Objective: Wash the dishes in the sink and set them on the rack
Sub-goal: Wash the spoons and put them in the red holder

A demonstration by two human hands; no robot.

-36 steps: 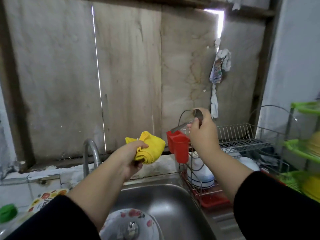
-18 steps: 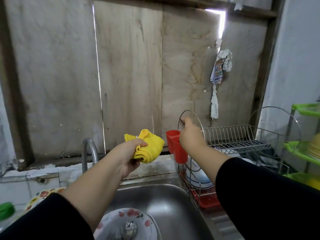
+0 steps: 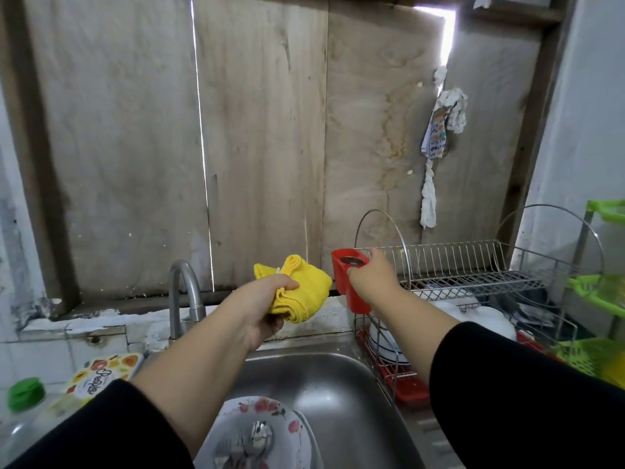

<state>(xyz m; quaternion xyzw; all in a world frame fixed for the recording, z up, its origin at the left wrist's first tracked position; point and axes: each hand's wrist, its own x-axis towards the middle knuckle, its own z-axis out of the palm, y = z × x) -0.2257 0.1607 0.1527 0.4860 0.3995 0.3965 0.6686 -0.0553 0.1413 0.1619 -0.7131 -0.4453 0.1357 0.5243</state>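
My left hand (image 3: 260,306) grips a folded yellow cloth (image 3: 301,289) above the steel sink (image 3: 338,384). My right hand (image 3: 372,282) reaches to the red cutlery holder (image 3: 358,301) hung on the wire dish rack (image 3: 473,265). Its fingers lie loosely stretched beside a metal spoon (image 3: 350,261) that stands in the holder. A floral plate (image 3: 294,428) with cutlery (image 3: 260,434) on it sits in the sink at the bottom. White bowls (image 3: 480,316) rest on the rack's lower tier.
A curved tap (image 3: 182,286) stands behind the sink on the left. A patterned box (image 3: 101,374) and a green-capped bottle (image 3: 25,394) sit on the left counter. A green plastic shelf (image 3: 605,292) stands at the far right. A plank wall closes the back.
My right hand lowered the spoon from above the rack into the red holder and its fingers have loosened. My left hand has kept hold of the cloth, nearly still.
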